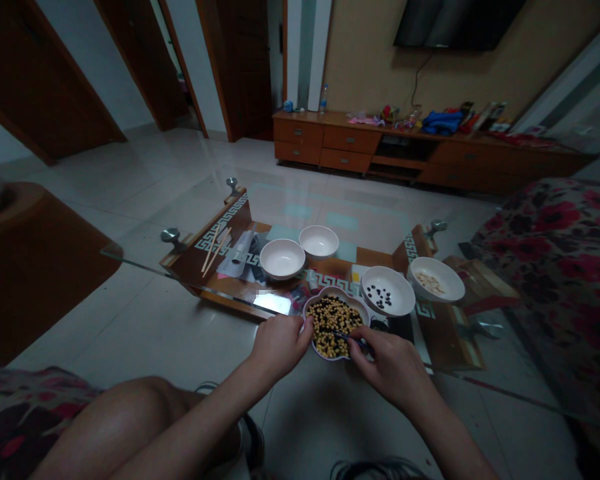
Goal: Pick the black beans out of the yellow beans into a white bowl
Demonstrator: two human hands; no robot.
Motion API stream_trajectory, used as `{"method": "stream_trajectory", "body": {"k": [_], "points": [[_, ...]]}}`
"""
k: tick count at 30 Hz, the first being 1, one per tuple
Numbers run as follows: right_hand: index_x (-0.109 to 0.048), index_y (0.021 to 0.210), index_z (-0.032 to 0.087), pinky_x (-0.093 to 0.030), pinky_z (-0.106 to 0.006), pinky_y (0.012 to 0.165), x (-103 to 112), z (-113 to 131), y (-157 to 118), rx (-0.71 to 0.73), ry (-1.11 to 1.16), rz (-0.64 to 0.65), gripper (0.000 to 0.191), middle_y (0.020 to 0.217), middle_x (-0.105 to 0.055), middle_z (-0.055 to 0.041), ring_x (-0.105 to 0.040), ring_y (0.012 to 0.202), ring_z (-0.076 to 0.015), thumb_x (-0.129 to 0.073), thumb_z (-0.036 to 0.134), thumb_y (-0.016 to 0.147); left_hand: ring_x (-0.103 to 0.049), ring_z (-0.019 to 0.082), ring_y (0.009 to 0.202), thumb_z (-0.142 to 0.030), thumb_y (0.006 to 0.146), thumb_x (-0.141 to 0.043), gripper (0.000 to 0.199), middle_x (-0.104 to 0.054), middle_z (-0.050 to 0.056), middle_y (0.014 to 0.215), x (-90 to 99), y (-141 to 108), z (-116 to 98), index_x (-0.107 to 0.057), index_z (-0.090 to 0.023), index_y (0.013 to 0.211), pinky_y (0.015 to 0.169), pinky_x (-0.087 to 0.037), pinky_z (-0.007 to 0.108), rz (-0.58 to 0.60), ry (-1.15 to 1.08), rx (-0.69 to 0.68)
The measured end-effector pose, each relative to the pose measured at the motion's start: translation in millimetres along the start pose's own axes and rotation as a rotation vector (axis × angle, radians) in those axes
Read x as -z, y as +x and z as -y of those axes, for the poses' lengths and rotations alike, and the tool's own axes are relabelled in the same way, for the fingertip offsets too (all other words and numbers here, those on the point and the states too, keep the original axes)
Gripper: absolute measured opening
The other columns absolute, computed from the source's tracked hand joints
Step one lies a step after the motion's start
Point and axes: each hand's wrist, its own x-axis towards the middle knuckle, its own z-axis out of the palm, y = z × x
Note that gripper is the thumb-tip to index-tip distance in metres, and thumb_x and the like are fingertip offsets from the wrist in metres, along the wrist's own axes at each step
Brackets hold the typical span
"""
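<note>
My left hand (283, 341) is closed on the left rim of a flower-shaped bowl (365, 311), thumb over the edge. Yellow beans mixed with black beans (330, 320) fill this bowl. My right hand (387, 360) pinches a slim dark utensil (341, 335) whose tip points into the beans; its exact kind is hard to make out. Just beyond on the right, a white bowl (403, 297) holds several black beans (380, 295). Farther right, another white bowl (453, 280) contains pale flat pieces (429, 281). Two more white bowls, a nearer one (283, 259) and a farther one (319, 241), show bare insides.
All bowls stand on a glass table (145, 247). A pair of chopsticks (216, 252) and clear plastic packaging (240, 257) lie at the left. A phone-like bright rectangle (273, 303) is near the front edge. Floral-covered seating (555, 267) flanks the right side; a low cabinet (350, 143) stands behind.
</note>
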Motion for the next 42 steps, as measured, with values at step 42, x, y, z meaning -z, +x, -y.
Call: {"method": "stream_trajectory", "body": {"k": [42], "points": [[-0.077, 0.101, 0.020, -0.035, -0.029, 0.053, 17.3, 8.1, 6.2, -0.499, -0.232, -0.482, 0.043, 0.066, -0.073, -0.0085, -0.063, 0.053, -0.0216, -0.044, 0.047, 0.098, -0.073, 0.025, 0.085, -0.053, 0.106, -0.024, 0.067, -0.078, 0.012, 0.088, 3.6, -1.7, -1.0, -0.079, -0.020, 0.088, 0.073, -0.047, 0.032, 0.009, 0.004, 0.003]]}}
